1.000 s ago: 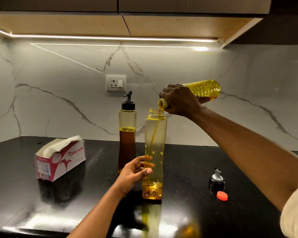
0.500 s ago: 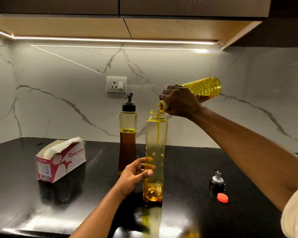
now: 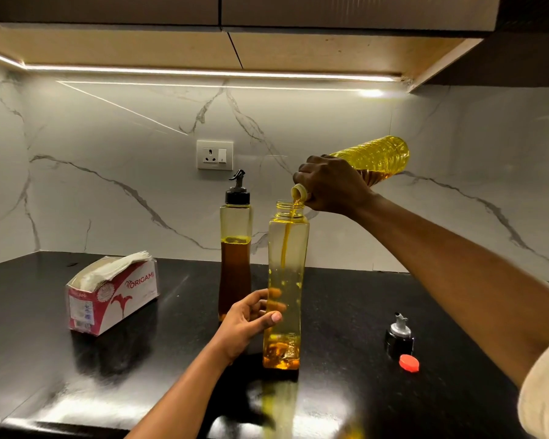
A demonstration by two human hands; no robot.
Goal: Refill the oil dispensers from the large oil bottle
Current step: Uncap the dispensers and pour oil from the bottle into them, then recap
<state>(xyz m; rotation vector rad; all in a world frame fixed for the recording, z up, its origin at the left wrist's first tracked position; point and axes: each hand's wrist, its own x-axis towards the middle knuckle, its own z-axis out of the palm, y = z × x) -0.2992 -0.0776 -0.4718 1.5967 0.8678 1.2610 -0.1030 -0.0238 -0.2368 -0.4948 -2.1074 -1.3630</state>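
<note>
Yellow oil bottle (image 3: 377, 156), gripped by right hand (image 3: 333, 185), above dispenser (image 3: 287, 248) gripped by left hand (image 3: 244, 321).

- My right hand (image 3: 333, 185) is raised well forward at arm's length, knuckles up, fingers curled round the bottle (image 3: 377, 156) by its neck.
- My left hand (image 3: 246, 324) sits low, thumb in front, fingers behind, gripping the dispenser (image 3: 287, 248).

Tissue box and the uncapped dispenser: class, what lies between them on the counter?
In the head view, the capped dispenser, set slightly back, and the left hand gripping the uncapped dispenser.
</note>
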